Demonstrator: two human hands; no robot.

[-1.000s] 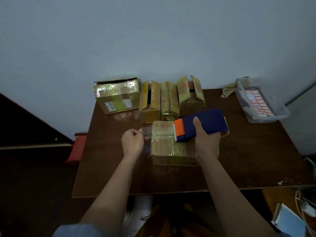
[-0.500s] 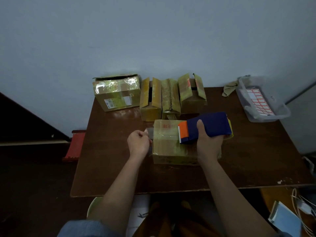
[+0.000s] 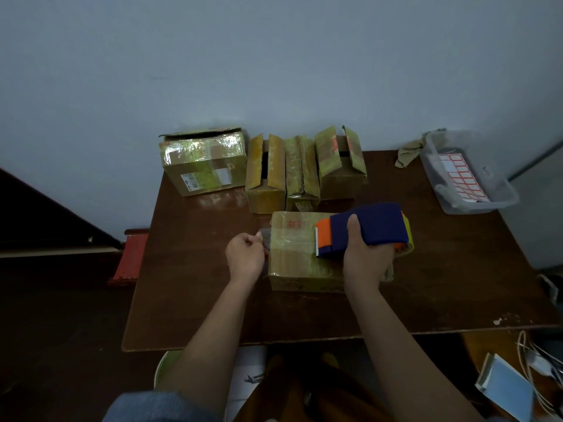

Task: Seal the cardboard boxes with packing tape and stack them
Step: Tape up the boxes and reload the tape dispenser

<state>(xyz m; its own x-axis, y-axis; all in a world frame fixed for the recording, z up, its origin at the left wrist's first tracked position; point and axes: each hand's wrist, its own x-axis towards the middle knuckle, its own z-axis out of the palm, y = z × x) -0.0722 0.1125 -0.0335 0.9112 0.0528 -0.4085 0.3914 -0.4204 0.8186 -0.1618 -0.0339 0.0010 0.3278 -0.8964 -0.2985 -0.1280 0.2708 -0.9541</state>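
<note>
Box [image 3: 300, 257] near table [image 3: 441, 284] centre: right hand [image 3: 367, 258] grips dispenser [image 3: 364, 229] on top, left hand [image 3: 245, 258] pinches tape end [image 3: 265, 237] at left edge.

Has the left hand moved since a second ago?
Yes. The left hand, pinching the tape end, has closed in rightward on the box.

Dim, flat indoor light with a cool blue-grey cast on the wall [image 3: 274, 56]; no hard shadows, left side and floor [image 3: 45, 345] drop to near black. Soft glare on the tape-wrapped box [image 3: 204, 161] at back left and a faint sheen on the desk [image 3: 457, 284] just in front of it. Wide-angle bowing curves the desk edges, detail is soft and noisy overall, and the bottom corners smear.
</note>
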